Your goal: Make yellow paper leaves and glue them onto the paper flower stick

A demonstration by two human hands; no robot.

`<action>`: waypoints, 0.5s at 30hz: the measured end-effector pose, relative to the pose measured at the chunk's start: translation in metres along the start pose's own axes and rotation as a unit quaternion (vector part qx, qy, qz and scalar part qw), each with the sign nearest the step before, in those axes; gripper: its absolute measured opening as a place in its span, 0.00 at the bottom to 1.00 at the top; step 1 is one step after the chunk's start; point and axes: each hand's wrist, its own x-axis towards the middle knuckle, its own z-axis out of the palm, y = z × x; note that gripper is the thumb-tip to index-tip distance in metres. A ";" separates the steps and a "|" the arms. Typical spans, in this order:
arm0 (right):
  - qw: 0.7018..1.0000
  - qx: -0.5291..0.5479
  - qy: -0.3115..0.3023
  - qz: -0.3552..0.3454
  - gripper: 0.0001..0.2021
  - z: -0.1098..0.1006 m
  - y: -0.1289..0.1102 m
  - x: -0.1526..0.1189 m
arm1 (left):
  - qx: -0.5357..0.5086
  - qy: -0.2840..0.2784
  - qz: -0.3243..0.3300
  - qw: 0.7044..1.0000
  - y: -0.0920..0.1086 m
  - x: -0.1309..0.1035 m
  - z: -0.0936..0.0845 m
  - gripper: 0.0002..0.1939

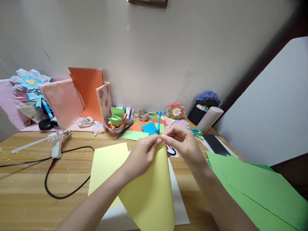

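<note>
two hands meet at the top corner of a yellow sheet (149, 189) in the middle of the frame: the left hand (141, 155) is closed in a pinch on the paper's tip, and the right hand (184, 142) pinches the same tip from the other side, fingertips touching. the sheet curves up off the surface (29, 189) into a cone-like bend, its wide lower edge running down to the bottom centre of the frame. it looks like the start of a roll or a tight fold at the corner; by my judgement the next move calls for a steady grip from both hands and a small turn of the fingers so the tip stays crisp and does not crease crooked

a paler yellow sheet (106, 166) lies flat just left of it, and a white sheet (179, 199) shows beneath. green paper (252, 189) spreads over the lower right, near the right forearm, so room on that side is tight. lower left of the frame has more open wood, though the black cord (60, 192) loops there, running to the glue gun (56, 139) at middle left. beyond the hands, scraps of coloured paper (149, 127) and a bowl of paper bits (115, 123) crowd the back edge by the wall
</note>
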 end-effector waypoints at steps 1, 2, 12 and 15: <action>0.999 -0.021 0.024 -0.023 0.06 0.003 0.000 -0.001 | 0.024 0.015 0.003 1.000 -0.001 0.000 0.000 0.16; 0.997 -0.043 0.045 -0.047 0.05 0.006 0.000 -0.003 | 0.050 0.029 0.007 0.998 -0.001 -0.001 0.000 0.16; 0.963 -0.150 0.125 -0.185 0.05 0.016 0.003 -0.008 | 0.161 0.076 0.068 0.982 0.000 -0.007 0.005 0.12; 0.963 -0.157 0.123 -0.184 0.06 0.017 0.004 -0.007 | 0.162 0.067 0.063 0.983 0.002 -0.008 0.005 0.13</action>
